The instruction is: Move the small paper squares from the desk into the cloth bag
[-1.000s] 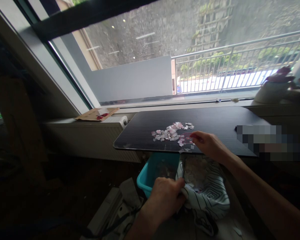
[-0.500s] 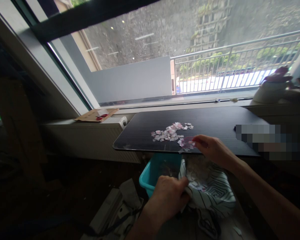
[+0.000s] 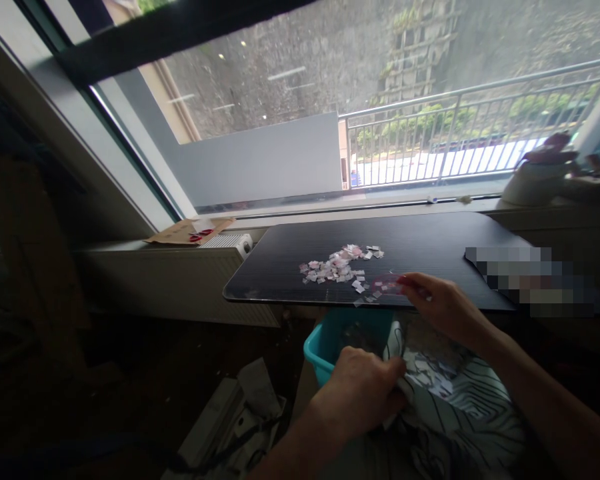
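My left hand (image 3: 363,383) is closed on the edge of a white cloth bag (image 3: 480,390) with black stripes. Many small white paper pieces (image 3: 430,373) lie in the bag's open mouth. Beside it, partly behind my left hand, is a teal plastic bin (image 3: 323,357) with something dark inside. Over the table's front edge, my right hand (image 3: 443,300) pinches a thin, see-through pink piece (image 3: 389,283), held flat near the tabletop. Left of that piece, a heap of small white and pinkish scraps (image 3: 333,267) is spread on the dark table (image 3: 420,240).
A blurred-out object (image 3: 523,273) lies at the table's right end. On the left, a brown paper sheet (image 3: 180,231) with red scissors-like handles (image 3: 200,235) rests by a radiator (image 3: 190,277). A window runs behind; white boxy items (image 3: 245,407) stand below left.
My left hand, the bag and the teal bin have shifted right. My right hand has moved slightly right with the pink piece, leaving a few scraps uncovered.
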Available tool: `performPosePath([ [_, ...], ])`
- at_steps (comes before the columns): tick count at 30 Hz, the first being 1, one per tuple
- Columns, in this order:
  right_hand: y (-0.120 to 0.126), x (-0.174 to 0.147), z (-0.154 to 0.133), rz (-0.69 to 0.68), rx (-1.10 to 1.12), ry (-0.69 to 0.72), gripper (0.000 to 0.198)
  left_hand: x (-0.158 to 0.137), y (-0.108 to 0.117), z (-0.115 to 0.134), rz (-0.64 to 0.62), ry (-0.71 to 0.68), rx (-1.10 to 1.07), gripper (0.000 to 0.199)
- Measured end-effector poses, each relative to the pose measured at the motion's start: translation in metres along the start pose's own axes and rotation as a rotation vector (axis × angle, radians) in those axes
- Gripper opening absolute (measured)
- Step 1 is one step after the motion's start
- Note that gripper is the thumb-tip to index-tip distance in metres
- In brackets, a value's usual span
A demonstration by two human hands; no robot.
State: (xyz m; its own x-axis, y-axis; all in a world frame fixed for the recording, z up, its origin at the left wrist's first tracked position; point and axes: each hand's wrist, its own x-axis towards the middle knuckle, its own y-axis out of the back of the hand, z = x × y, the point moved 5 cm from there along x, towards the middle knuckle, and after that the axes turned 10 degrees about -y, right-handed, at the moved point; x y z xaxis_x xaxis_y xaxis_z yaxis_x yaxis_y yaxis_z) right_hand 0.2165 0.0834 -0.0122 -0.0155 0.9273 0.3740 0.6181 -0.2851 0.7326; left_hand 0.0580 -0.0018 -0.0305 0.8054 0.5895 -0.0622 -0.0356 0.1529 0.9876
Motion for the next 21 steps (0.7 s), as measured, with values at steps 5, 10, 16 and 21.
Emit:
performPosePath([
  [5,-0.003,-0.001,0.008,-0.004,0.002,-0.017,0.026,0.004,0.001,-0.001,0.004,0.015,0.001,0.023],
  [10,-0.008,-0.003,0.008,-0.062,0.058,-0.009,0.026,0.006,-0.002,0.0,0.013,0.016,0.01,0.024],
  [16,-0.012,0.0,0.003,-0.073,0.075,-0.011,0.026,0.005,-0.004,-0.002,0.015,0.001,0.007,0.024],
  [21,-0.003,-0.002,0.008,-0.029,0.067,-0.014,0.025,0.006,-0.002,-0.002,0.005,0.009,0.028,0.025],
])
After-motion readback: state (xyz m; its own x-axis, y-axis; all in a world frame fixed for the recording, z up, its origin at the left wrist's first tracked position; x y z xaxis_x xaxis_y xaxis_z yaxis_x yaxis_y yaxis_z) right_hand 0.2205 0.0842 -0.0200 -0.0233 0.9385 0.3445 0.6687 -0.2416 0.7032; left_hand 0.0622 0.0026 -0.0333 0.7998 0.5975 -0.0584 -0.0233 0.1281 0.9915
